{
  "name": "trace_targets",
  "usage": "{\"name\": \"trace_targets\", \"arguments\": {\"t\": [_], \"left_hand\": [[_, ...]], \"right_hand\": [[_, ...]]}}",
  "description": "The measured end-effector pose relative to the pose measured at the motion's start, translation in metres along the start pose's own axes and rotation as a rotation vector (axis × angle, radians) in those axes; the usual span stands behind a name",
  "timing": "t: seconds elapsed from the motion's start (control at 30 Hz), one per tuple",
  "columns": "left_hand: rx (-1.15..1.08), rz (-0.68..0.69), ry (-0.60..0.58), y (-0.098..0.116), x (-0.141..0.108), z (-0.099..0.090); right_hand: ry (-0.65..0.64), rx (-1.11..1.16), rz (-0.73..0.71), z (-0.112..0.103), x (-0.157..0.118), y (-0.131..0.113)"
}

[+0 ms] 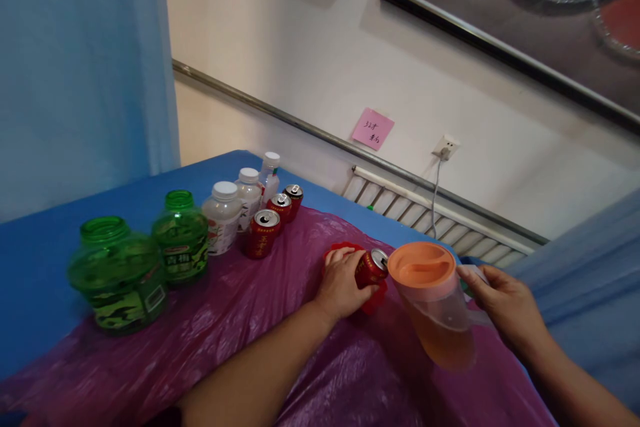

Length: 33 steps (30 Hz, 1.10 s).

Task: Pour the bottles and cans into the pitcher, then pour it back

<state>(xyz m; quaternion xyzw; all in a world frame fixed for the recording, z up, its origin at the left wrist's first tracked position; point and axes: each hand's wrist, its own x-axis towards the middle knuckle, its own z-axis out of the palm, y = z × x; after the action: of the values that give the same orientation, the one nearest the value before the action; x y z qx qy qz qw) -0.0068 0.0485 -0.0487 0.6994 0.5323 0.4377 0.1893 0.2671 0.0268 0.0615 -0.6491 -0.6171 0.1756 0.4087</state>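
My left hand (345, 283) is closed around a red drink can (371, 269), which leans to the right over a red plastic dish or funnel (379, 300), partly hidden by the hand. Gripped by its handle in my right hand (505, 300) is a clear plastic pitcher (440, 330) with an orange lid (423, 264). Amber liquid fills its lower part, and the pitcher tilts with its lid toward the can. The can's top is close to the lid's edge; whether they touch I cannot tell.
Left on the purple plastic sheet (225, 353) stand several red cans (263, 235), white-capped bottles (223, 219) and two uncapped green jars (120, 280). Beneath lies a blue surface (35, 260). A radiator (395, 203) and a plugged-in socket (445, 147) are on the wall behind.
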Motion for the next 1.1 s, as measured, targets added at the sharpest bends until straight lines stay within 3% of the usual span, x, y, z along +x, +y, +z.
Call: {"name": "trace_targets", "arguments": {"t": [1.1], "left_hand": [[-0.01,-0.008,0.0,-0.0024,-0.0005,0.0008]], "right_hand": [[0.046,-0.061,-0.042,0.0033,-0.0044,-0.0001]]}}
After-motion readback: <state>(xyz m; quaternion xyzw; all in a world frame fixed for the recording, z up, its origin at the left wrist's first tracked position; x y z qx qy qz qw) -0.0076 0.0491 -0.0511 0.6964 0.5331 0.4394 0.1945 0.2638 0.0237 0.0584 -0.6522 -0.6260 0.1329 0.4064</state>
